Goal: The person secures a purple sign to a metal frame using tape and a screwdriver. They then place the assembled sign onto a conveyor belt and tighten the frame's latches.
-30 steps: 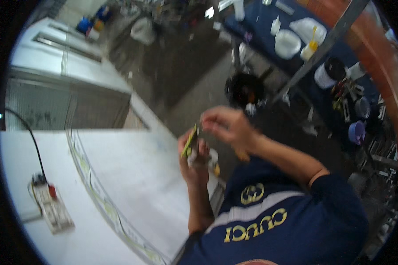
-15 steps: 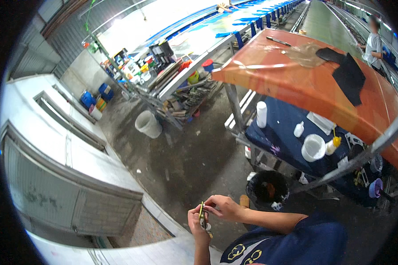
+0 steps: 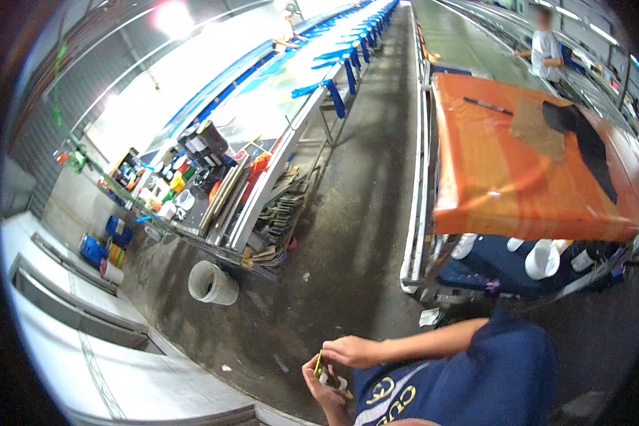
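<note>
Grey floor (image 3: 362,192) borders an orange-covered table (image 3: 497,170); left fingers (image 3: 309,370) pinch a yellow-green object (image 3: 319,361), right fingers' (image 3: 336,348) grip unclear.

Orange sheet (image 3: 476,170) covered the right-hand table; pen (image 3: 488,106), brown piece (image 3: 539,131) and black cloth (image 3: 595,153) lay on top. White tub (image 3: 542,260) sat on blue shelf (image 3: 468,274) below. Left: long table (image 3: 277,167), blue cloth (image 3: 336,99) draped over its edge, pots (image 3: 184,200) crowding the near end. Bucket (image 3: 214,284) stood on floor (image 3: 362,213) near it. Blue barrels (image 3: 92,250) stood farther left. White-shirted person (image 3: 545,53) stood beyond the sheet.
</note>
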Available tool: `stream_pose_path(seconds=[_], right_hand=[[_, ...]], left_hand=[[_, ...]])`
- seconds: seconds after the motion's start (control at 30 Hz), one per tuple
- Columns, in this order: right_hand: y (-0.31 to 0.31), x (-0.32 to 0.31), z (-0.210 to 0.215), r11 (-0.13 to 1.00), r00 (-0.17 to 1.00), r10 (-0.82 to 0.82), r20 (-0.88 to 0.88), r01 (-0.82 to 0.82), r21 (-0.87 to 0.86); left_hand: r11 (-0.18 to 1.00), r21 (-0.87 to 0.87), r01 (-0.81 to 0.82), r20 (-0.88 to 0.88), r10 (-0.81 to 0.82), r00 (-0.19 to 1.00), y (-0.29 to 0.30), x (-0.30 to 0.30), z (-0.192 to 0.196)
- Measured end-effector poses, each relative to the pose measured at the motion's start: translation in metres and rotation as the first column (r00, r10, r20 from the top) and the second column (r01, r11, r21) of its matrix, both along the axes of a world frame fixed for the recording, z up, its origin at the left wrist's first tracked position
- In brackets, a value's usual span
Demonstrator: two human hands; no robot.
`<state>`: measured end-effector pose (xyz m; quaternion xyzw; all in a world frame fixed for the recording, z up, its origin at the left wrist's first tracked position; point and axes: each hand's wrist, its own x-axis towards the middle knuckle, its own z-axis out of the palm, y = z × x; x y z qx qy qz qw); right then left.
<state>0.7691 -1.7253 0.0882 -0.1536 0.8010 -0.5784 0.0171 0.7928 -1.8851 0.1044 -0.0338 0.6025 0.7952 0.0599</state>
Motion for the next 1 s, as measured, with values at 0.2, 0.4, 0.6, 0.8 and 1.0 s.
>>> stream_pose_path(seconds=[0.2, 0.4, 0.6, 0.8, 1.0], right_hand=[[0.043, -0.17, 0.054, 0.981, 0.977, -0.015, -0.215, 0.056, 0.188], [0.195, -0.275, 0.13, 0.727, 0.662, -0.683, -0.307, 0.657, -0.201], [0.37, -0.276, 0.292, 0.547, -0.231, -0.442, -0.867, 0.696, -0.465], [0.57, -0.252, 0.315, 0.009, -0.606, -0.15, -0.782, 0.79, -0.614], [0.676, -0.243, 0.295, -0.33, -0.696, -0.01, -0.718, 0.68, -0.655]], left_hand=[[0.938, 0.059, 0.341, -0.025, -0.34, 0.94, 0.004, -0.196, 0.031], [0.681, -0.183, 0.709, 0.24, -0.668, 0.704, 0.11, -0.37, 0.057], [0.359, -0.109, 0.927, 0.211, -0.903, 0.374, 0.285, -0.485, 0.041], [0.165, -0.09, 0.982, 0.183, -0.967, 0.179, 0.497, -0.55, 0.074], [0.074, -0.156, 0.985, 0.135, -0.986, 0.095, 0.634, -0.648, 0.055]])
